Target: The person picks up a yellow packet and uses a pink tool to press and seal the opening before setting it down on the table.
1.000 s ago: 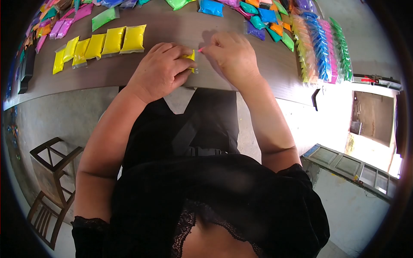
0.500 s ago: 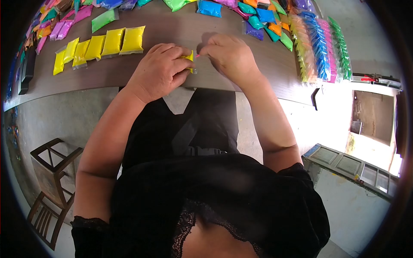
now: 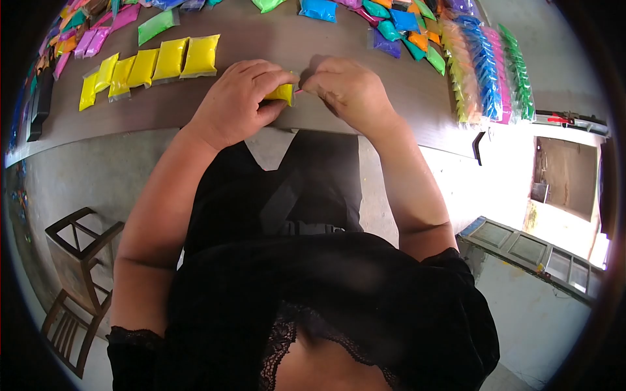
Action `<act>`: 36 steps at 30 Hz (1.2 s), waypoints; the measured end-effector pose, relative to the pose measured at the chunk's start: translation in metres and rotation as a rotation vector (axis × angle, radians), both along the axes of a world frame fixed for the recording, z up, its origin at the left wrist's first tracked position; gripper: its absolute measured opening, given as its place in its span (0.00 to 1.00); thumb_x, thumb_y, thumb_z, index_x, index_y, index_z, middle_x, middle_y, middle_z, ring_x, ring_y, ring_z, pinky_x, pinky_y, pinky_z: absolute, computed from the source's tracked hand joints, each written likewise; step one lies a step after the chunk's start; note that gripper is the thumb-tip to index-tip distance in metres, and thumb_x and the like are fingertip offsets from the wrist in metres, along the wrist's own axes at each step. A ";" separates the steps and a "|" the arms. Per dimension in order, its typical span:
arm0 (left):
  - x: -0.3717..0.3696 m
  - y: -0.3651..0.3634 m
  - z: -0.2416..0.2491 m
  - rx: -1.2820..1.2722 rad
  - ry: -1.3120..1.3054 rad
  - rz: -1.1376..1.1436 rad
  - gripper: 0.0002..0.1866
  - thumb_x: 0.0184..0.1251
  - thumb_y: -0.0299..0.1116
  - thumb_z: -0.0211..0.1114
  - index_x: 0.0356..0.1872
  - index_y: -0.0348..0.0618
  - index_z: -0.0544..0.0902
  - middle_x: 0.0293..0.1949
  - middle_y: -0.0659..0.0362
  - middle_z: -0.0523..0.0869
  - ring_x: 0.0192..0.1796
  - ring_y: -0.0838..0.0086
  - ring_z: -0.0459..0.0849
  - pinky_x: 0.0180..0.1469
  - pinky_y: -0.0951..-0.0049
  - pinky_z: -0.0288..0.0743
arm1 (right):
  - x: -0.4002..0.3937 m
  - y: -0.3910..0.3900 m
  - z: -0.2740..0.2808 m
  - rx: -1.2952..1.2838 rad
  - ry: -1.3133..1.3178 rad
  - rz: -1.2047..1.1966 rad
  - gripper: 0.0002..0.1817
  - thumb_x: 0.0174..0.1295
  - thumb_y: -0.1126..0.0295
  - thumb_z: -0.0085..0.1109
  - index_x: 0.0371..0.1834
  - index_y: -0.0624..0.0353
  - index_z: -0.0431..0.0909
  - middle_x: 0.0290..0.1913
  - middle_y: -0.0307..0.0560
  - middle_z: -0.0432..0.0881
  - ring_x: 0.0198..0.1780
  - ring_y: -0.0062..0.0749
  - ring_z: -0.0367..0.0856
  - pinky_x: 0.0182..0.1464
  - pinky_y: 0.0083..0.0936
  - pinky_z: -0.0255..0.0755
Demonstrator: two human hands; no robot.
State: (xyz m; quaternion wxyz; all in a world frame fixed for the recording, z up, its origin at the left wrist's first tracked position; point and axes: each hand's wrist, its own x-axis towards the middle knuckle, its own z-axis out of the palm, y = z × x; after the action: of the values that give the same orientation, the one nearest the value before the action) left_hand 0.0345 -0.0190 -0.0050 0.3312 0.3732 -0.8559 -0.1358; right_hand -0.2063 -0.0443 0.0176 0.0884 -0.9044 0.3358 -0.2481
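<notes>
My left hand [image 3: 242, 98] is closed around a yellow clay packet [image 3: 281, 94] in clear plastic, over the front part of the table. The fingers cover much of the packet. Close on its right, my right hand [image 3: 349, 91] is closed in a pinch. A thin pink object [image 3: 299, 91] pokes out from its fingertips toward the packet's edge; its kind cannot be made out. To the left of my hands lies a row of several yellow packets [image 3: 171, 60], side by side on the brown table [image 3: 215, 107].
Loose coloured packets are heaped along the far edge, among them a blue packet [image 3: 318, 10] and a green packet [image 3: 158, 27]. Strips of joined packets [image 3: 484, 68] lie at the right. A black object [image 3: 41, 101] sits at the left edge. A wooden chair [image 3: 78, 280] stands lower left.
The yellow packet has turned in my left hand, and more of its yellow face shows. My right hand has shifted slightly, still beside the packet's edge with the pink object.
</notes>
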 end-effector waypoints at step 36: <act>0.000 0.001 -0.001 -0.055 -0.006 -0.042 0.12 0.53 0.24 0.74 0.39 0.43 0.83 0.53 0.57 0.83 0.60 0.60 0.81 0.64 0.60 0.74 | 0.010 0.009 -0.001 0.658 -0.258 -0.400 0.06 0.60 0.68 0.68 0.39 0.56 0.89 0.37 0.43 0.88 0.37 0.34 0.85 0.42 0.28 0.77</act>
State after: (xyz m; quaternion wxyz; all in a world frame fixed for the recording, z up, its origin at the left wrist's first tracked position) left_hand 0.0348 -0.0177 -0.0061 0.3359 0.3464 -0.8679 -0.1179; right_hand -0.1960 -0.0354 0.0168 0.3646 -0.7061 0.5527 -0.2510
